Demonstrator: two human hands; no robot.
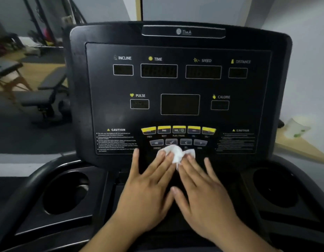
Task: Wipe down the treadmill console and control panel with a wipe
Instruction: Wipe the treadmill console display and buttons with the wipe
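Both hands lay flat and spread on the lower edge of the treadmill console (175, 84), fingers extended, neither curled into a grip. The left hand (148, 190) and the right hand (203, 190) pressed a crumpled white wipe (176, 152) under their fingertips, so the wipe was pinned against the panel, not grasped. It sat just below the row of grey buttons (177, 142), and its lower part was hidden under the fingers. The small labels beneath those buttons were partly covered by the wipe and too blurred to read. The yellow buttons (178, 129) above were in view, but their symbols were smeared by motion blur. The caution text (117, 140) at left and its twin at right could not be read beyond the heading. All display windows were dark. The two thumbs met near the middle, touching or nearly so; which could not be told. Both forearms were cut off by the bottom edge. The left cup holder (66, 193) and the right cup holder (274, 188) were dark inside, their contents impossible to make out. A blurred white cup (297, 127) stood on a ledge at far right
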